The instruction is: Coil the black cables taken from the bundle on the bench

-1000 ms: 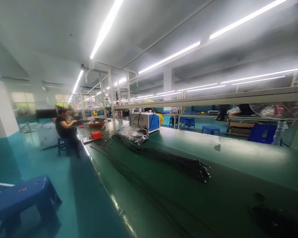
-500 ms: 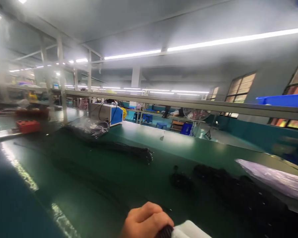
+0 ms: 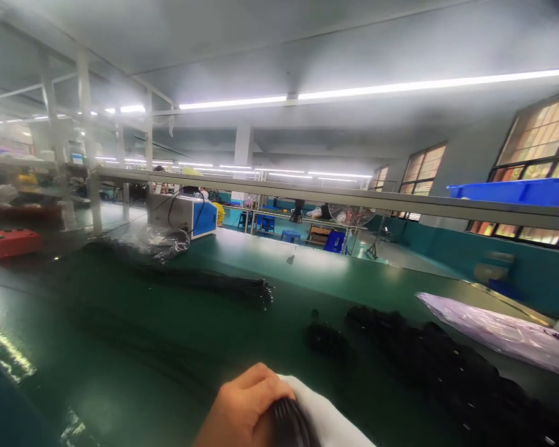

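strands, black & bundled (image 3: 294,428), at btm ctr, cut off by frame edge; gripped by l. hand (image 3: 245,400), which enters fr. lower lt, back of hand toward viewer. its fingers are curled close together & clamped on bundle; whether bundle touches bench (image 3: 261,261) can't be told. white obj. (image 3: 321,413) just rt of bundle, meeting fingers at its upper end; sheet, sleeve or other, can't tell. r. hand can't be made out, nor state of its fingers.

on bench, green top: long bunch of black cables (image 3: 214,280) beyond hand, shiny tips pointing rt, other end running lt to clear plastic bag (image 3: 168,245). bag sits just in front of grey & blue box (image 3: 205,217). red box w/ buttons (image 3: 12,242) at far lt, partly blurred. rt of hand, small dark coil (image 3: 326,338), then larger black heap (image 3: 428,357) w/ bright specks, details too dark to read. pinkish plastic packet (image 3: 489,329) beyond heap, nr rt edge, w/ small dark ring on it.

above bench, long shelf rail (image 3: 307,186) spans view, carrying blue tray (image 3: 517,189) at rt. bkgd: blue stool (image 3: 290,236) & round fan (image 3: 351,214), both past bench's far edge.
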Tool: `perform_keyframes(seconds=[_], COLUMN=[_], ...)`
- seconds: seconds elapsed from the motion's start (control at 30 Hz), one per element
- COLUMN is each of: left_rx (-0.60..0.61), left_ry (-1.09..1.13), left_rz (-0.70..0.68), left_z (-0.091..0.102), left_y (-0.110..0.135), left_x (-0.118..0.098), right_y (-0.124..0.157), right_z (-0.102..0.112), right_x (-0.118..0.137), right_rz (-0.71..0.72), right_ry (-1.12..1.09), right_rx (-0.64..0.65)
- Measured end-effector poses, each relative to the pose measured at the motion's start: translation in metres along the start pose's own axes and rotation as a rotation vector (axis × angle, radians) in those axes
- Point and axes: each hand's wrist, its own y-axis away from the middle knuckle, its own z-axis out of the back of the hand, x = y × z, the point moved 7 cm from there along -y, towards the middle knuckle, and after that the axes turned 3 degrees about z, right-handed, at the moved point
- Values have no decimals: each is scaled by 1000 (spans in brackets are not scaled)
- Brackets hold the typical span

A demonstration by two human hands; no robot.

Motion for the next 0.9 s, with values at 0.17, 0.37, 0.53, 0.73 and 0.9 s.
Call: perform_keyframes(seconds=[0.17, 0.37, 0.53, 0.73, 0.9], left_rx=[15, 23, -6, -20, 22], left_ry=[-20, 94, 238, 285, -23], left_rz=[244, 539, 699, 838, 731], left_z=[-2, -16, -28, -36, -29], left_y=[-6, -7, -1, 5, -1], left_x=[19, 52, 69, 76, 75], right_y=[-2, 3, 0, -6, -1], right_z=[-14, -20, -22, -24, -17], right_x=[2, -9, -25, -41, -52], right_rz=[-81, -150, -167, -172, -260], right_ry=[-485, -708, -624, -485, -393], right_rx=[90, 153, 121, 117, 73])
